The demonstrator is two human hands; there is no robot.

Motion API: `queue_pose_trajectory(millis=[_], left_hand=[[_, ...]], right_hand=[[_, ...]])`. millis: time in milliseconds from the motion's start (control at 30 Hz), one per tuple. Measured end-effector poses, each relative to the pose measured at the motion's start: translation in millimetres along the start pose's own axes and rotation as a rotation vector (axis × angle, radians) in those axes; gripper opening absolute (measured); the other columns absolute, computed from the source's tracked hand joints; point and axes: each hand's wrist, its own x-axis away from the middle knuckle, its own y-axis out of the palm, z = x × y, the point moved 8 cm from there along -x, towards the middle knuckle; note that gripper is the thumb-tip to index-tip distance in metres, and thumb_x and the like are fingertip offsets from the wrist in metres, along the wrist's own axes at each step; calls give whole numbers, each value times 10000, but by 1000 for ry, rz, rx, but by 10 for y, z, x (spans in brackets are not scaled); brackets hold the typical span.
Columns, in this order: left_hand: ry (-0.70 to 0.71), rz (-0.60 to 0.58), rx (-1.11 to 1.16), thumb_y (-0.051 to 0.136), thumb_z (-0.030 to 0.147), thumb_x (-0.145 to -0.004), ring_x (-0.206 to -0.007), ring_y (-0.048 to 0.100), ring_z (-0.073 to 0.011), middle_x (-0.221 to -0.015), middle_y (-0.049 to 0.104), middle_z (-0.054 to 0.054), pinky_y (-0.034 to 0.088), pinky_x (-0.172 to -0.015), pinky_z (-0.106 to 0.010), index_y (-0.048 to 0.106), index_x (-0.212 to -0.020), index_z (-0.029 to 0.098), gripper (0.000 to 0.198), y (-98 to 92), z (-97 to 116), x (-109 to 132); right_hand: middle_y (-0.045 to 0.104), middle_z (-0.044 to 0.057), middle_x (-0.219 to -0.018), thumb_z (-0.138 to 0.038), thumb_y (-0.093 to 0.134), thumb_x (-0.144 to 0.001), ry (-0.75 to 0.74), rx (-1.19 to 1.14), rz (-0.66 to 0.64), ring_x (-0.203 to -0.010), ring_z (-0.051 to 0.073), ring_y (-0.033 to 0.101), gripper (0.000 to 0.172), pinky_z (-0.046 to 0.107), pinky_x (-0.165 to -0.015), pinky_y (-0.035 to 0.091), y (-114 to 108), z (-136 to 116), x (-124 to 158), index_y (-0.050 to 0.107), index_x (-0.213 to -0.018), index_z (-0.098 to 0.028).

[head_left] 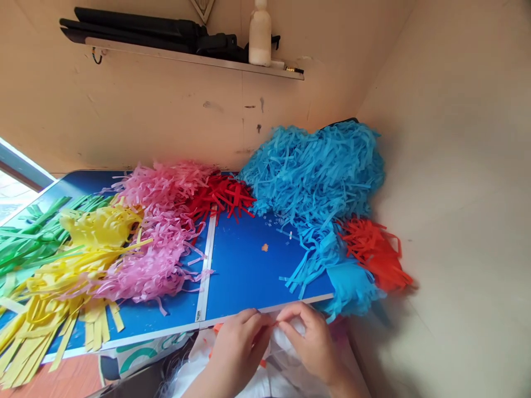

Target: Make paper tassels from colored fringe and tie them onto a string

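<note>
My left hand (243,345) and my right hand (309,342) meet at the fingertips just in front of the table's near edge, above my lap. Both are closed in a pinch around something small and reddish, mostly hidden by the fingers. Bits of orange paper (217,328) show beside and under my left hand. White cloth lies below both hands. Just beyond my right hand, a light blue fringed paper tassel (350,284) hangs over the table edge.
On the blue folding table (249,276) lie heaps of blue fringe (319,171), pink fringe (153,249), yellow strips (95,237), green strips (33,237) and red strips (224,196). Red-orange fringe (375,254) sits by the right wall. A shelf (186,55) holds a white bottle (260,36).
</note>
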Motion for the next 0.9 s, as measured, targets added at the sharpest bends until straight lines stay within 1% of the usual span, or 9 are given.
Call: queue_pose_trajectory(millis=[100,167,333,467,567,667,767,833,900], left_hand=[[-2,-25,-10,489,240,-946,-652,655,-161,-768,711,-46,444,-566,-230,685,-878,214,209,-4,2,2],[13,-15,-20,496,224,-938,-643,654,-159,-761,709,-39,443,-560,-231,688,-894,216,198,-12,13,9],[46,75,-54,495,169,-912,-618,655,-157,-739,700,-20,446,-546,-233,677,-885,222,192,-48,64,50],[85,119,-90,493,153,-899,-599,661,-162,-721,705,-9,457,-534,-233,659,-864,229,185,-37,124,95],[59,160,-55,517,166,-896,-572,654,-156,-688,698,11,456,-518,-222,605,-828,228,127,-47,100,116],[11,97,72,555,131,-868,-567,650,-128,-680,698,32,450,-510,-185,528,-772,225,137,-13,43,103],[15,20,143,571,117,-865,-571,646,-111,-704,718,43,445,-521,-167,538,-822,228,123,0,41,83],[48,27,114,571,136,-881,-545,629,-109,-684,714,48,423,-509,-171,569,-843,229,101,-36,69,78],[85,49,76,557,147,-897,-529,615,-108,-657,699,49,403,-500,-179,597,-815,232,124,-69,105,83]], right_hand=[[715,-2,-840,-139,647,-829,0,-14,-9,-811,193,676,128,278,-764,528,10,12,18,659,-870,-260],[710,-5,-845,-130,640,-838,-28,-8,2,-821,186,673,137,270,-773,526,10,-22,28,650,-877,-261],[688,-11,-857,-81,587,-849,-124,-22,-7,-820,162,657,183,248,-779,518,41,-152,54,610,-910,-252],[651,-2,-869,-67,530,-866,-132,-50,-58,-831,155,639,183,242,-788,508,100,-162,73,575,-918,-236],[633,1,-871,-68,506,-881,-125,-45,-57,-835,154,627,184,238,-789,501,111,-157,90,565,-930,-236],[636,4,-897,-52,508,-869,-95,-75,-99,-858,153,625,213,235,-802,498,143,-139,112,572,-950,-238],[635,-7,-888,-28,512,-846,-54,-117,-152,-839,143,622,236,223,-789,499,167,-105,133,575,-935,-238],[633,-15,-875,-22,524,-833,-40,-107,-165,-828,137,621,239,214,-782,497,156,-90,136,575,-924,-237],[636,-16,-878,-25,532,-831,-55,-74,-154,-837,136,622,236,214,-790,494,128,-107,128,578,-927,-236]])
